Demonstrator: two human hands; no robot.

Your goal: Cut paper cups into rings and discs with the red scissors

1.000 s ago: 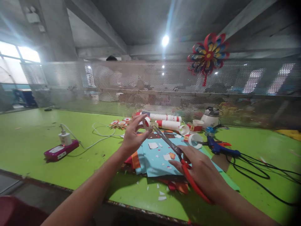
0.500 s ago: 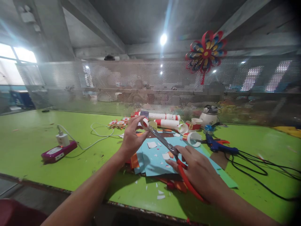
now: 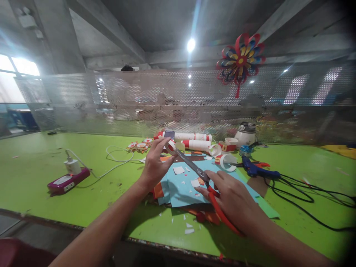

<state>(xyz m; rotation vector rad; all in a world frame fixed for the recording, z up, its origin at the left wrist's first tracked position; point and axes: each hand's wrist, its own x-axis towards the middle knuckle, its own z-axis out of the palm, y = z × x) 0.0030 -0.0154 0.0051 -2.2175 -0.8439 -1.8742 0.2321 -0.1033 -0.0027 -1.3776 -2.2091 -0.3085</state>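
Observation:
Between its thumb and fingers my left hand [image 3: 155, 165] pinches a small white paper-cup piece [image 3: 170, 147] with some red on it, partly covered by the fingers. My right hand [image 3: 232, 193] is closed around the red handles of the scissors [image 3: 194, 168]. Their blades reach up and left, with the tips at the cup piece; the blades look nearly closed. Below both hands lie light blue paper sheets [image 3: 178, 193], scattered with white paper scraps [image 3: 178, 170]. To the right of the blades a cut paper cup [image 3: 228, 162] rests on its side.
Stacked paper cups [image 3: 196, 145] lie behind the hands. A blue glue gun [image 3: 258, 169] with black cables is at right, near a white bottle [image 3: 245, 136]. At left sits a purple power strip [image 3: 66, 182] with a charger and white cable. A perforated screen [image 3: 122, 96] borders the green table.
The view has shifted slightly, moving the scene a little to the left. The cup piece looks slightly turned in my left hand. Both hands keep nearly the same pose.

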